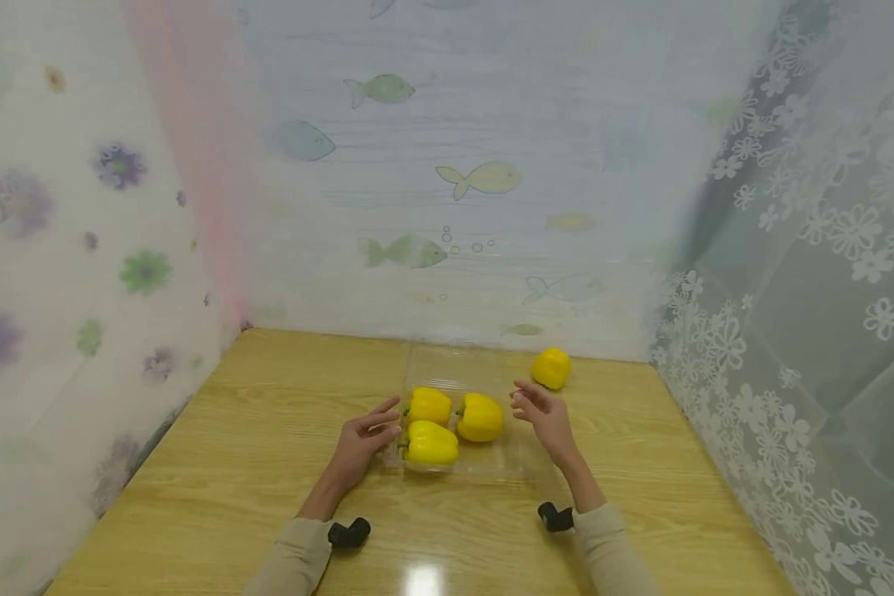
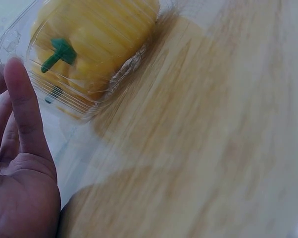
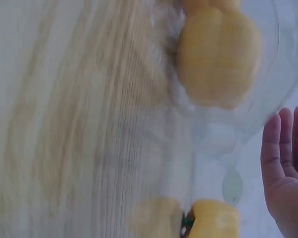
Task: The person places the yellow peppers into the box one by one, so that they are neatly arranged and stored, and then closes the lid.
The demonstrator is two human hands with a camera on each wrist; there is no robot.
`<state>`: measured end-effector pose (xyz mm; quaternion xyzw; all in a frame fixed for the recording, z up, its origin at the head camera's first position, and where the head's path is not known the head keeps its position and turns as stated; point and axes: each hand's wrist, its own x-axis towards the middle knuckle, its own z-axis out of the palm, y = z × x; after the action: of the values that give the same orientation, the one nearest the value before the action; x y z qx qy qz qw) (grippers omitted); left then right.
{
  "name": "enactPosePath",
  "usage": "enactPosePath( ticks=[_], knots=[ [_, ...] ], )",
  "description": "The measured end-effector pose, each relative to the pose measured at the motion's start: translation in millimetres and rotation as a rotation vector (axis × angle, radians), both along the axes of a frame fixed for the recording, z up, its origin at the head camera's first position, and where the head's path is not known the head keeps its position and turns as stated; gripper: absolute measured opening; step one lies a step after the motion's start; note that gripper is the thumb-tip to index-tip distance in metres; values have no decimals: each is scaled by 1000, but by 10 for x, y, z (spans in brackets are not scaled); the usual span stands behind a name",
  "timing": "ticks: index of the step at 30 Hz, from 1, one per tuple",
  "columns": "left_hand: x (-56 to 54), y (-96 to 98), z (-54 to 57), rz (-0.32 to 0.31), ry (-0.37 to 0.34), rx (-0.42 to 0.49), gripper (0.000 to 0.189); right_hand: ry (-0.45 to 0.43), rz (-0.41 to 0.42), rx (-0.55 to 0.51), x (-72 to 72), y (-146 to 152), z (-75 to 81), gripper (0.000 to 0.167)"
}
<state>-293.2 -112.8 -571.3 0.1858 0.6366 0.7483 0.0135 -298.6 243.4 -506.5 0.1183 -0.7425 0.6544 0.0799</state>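
Observation:
A clear plastic box (image 1: 495, 463) lies on the table with three yellow bell peppers (image 1: 432, 444) in it; its see-through lid (image 1: 454, 364) is folded back behind. My left hand (image 1: 361, 443) is at the box's left side, fingers extended. In the left wrist view its thumb (image 2: 24, 99) is by the clear wall, near a pepper (image 2: 99, 34) with a green stem; I cannot tell whether it touches. To the right of the box, my right hand (image 1: 547, 418) holds nothing, its fingers extended. A fourth yellow pepper (image 1: 551, 368) lies outside the box, beyond that hand.
The wood-grain table (image 1: 268, 414) meets a fish-printed curtain (image 1: 447, 207) at the back. Flowered sheets hang along the left (image 1: 119, 207) and right (image 1: 827, 372) sides. Small black devices (image 1: 348, 534) sit at both wrists.

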Motion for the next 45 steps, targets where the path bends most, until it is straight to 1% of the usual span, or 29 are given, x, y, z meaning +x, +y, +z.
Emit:
enactPosePath(
  ticks=[4,7,11,14,17,22,24,27,29,33,38,42,45],
  knots=[
    [-3,4,6,2,-7,8,38,11,-48,19,-86,129,-7,41],
    [-3,2,10,3,-7,8,37,-2,-105,23,-165,224,-6,41],
    [-5,-2,12,7,-1,-3,37,-21,-175,54,-282,355,14,43],
    [-8,-4,13,9,2,-7,37,-19,-203,113,-357,452,32,45],
    [-10,-5,18,10,2,-3,37,-8,-232,154,-417,537,16,46],
    [-7,-11,22,11,0,1,38,26,-274,148,-472,638,-40,46],
    [-3,-17,22,11,0,1,38,13,-294,159,-482,667,-49,48],
    [6,-28,19,11,-1,3,39,-56,-325,178,-509,696,-47,51],
    [11,-34,15,11,-3,5,39,-114,-328,197,-537,716,-39,55],
    [8,-39,4,4,-8,10,39,-181,-311,237,-601,756,-25,64],
    [3,-34,2,3,-8,15,39,-223,-280,292,-662,783,1,74],
    [5,-18,4,3,-5,5,39,-250,-274,291,-715,791,-3,81],
    [5,-7,-2,-2,3,9,39,-256,-276,284,-742,788,-17,80]
  ],
)
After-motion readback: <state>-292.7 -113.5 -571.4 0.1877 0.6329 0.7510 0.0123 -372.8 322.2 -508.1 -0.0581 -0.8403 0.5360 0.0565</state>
